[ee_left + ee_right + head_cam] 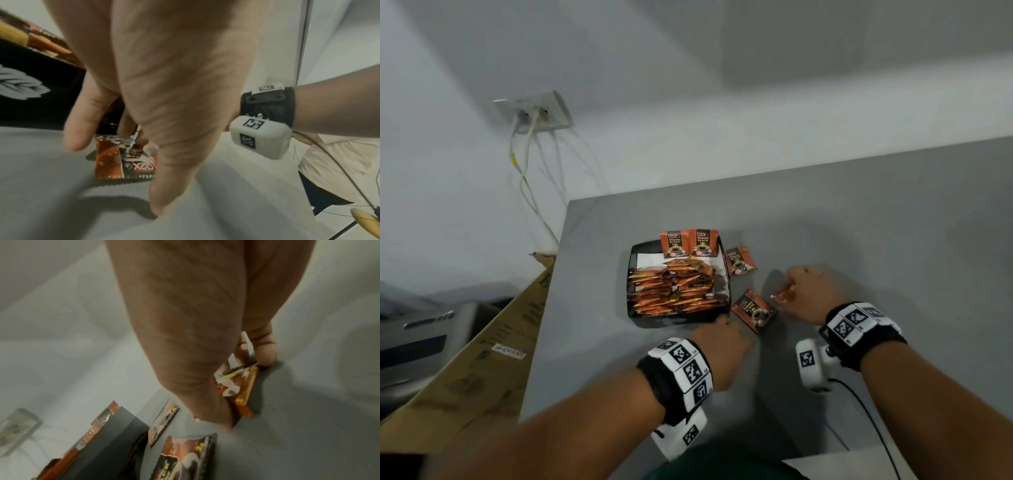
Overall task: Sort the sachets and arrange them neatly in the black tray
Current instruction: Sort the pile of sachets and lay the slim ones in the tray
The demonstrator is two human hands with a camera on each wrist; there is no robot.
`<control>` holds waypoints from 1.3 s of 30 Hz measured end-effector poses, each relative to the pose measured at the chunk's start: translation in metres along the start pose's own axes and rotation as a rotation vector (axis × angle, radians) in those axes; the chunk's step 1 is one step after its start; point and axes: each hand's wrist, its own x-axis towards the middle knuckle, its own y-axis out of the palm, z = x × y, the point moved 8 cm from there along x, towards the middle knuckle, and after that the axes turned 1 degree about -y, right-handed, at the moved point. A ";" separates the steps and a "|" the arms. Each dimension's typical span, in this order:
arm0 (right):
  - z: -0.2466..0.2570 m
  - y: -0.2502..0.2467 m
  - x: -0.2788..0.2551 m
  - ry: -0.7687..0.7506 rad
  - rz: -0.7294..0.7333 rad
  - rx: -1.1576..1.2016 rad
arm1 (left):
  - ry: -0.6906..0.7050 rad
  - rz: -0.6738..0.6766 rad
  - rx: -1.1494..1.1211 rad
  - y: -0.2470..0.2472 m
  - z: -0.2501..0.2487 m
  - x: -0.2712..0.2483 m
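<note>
Black tray (634, 274) sat on the grey table (859, 212), holding a heap of orange stick sachets (674, 291); two square coffee sachets (688, 244) stood upright against its far rim. A third square sachet (740, 262) lay flat just right of the tray. Left hand (726, 346) rested at the tray's near right corner, fingers touching a fourth square sachet (123, 160) on the table; whether it gripped the sachet could not be told. Right hand (808, 294) pinched an orange sachet (240, 391) at the table surface.
</note>
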 end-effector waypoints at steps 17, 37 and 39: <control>0.057 0.026 -0.016 -0.083 0.088 0.172 | -0.060 -0.305 -0.340 -0.051 0.028 -0.031; 0.107 -0.070 -0.002 -0.313 -0.254 0.279 | -0.498 -0.398 -0.395 -0.060 0.207 -0.021; 0.135 -0.073 0.006 -0.384 -0.260 0.259 | -0.501 -0.365 -0.414 -0.055 0.208 -0.020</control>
